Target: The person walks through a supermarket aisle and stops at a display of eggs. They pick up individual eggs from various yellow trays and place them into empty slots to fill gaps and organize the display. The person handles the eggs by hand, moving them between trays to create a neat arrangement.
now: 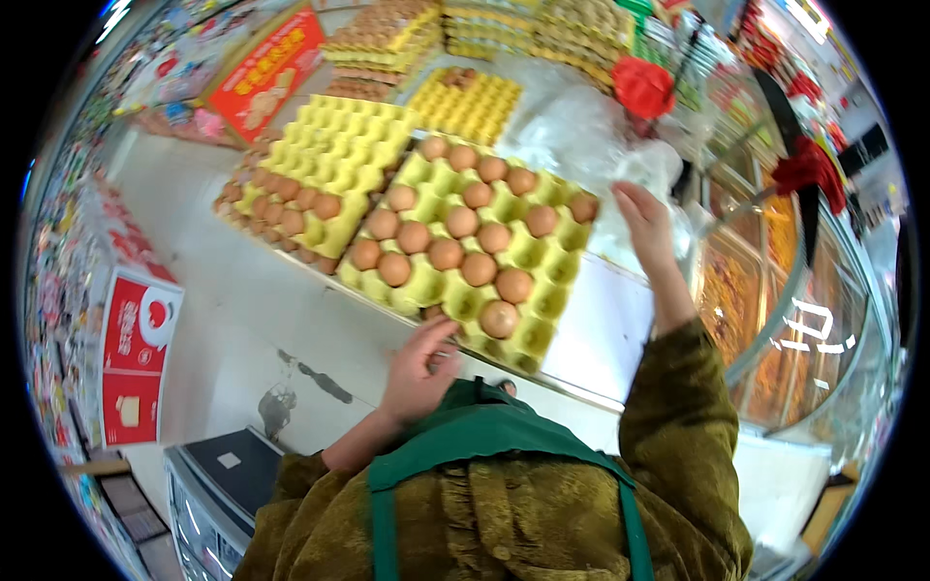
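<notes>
A yellow moulded egg tray (527,254) lies before me, partly filled with brown eggs (445,254) and with several bare cups, mostly along its right side. At the tray's near edge is my left hand (421,374), fingers bent, its fingertips beside a partly hidden egg (434,312). Whether it grips that egg or the tray rim I cannot tell. My right hand (647,229) is held off the tray's far right corner, over clear plastic bags (603,123), with nothing visible in it. Left of this tray sits a second yellow tray (341,145), with eggs in its near part.
Behind stand another yellow tray (472,102) and stacked egg trays (381,43). A white board (599,327) shows at the right of the near tray. Farther right is a glass-fronted food case (770,312). A red sign (272,69) and a dark-topped cabinet (229,465) are at left.
</notes>
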A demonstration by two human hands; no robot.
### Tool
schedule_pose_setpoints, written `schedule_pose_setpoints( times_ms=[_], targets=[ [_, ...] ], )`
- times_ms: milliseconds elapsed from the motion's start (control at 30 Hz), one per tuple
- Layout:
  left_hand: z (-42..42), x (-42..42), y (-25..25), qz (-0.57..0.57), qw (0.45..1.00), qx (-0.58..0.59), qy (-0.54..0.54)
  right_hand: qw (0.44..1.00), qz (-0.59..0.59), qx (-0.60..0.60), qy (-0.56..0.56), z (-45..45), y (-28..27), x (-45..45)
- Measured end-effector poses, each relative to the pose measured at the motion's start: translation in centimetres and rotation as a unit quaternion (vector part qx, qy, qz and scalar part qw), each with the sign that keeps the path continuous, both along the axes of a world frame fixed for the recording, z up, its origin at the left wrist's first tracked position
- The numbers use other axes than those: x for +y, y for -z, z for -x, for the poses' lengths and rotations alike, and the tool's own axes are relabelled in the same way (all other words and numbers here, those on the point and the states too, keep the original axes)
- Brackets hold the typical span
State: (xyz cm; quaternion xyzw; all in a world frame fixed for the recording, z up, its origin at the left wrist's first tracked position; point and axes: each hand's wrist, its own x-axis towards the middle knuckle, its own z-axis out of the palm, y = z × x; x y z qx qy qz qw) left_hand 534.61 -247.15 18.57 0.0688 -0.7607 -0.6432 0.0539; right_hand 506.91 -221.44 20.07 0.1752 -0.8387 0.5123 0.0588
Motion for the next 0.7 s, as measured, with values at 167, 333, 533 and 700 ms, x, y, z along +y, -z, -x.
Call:
schedule_pose_setpoints(
  times_ms=[167,333,533,700],
  targets=[
    [1.4,-1.1,-2.0,0.079,0.996,0.009,0.028,0.992,0.097,-0.081,-0.003,-2.5,-1.9,2.2],
    [2.6,-4.8,-3.6,0.161,0.975,-0.037,0.147,0.987,0.087,-0.125,-0.046,-4.5,-5.1,-0.2],
    [5.8,-16.3,-6.3,0.254,0.959,0.088,0.091,0.988,0.044,-0.105,-0.104,-6.9,-8.8,-8.5],
    [10.7,-31.3,-8.4,0.376,0.921,0.09,-0.043,0.956,-0.197,-0.091,-0.195,-9.4,-11.3,-20.7]
  ],
)
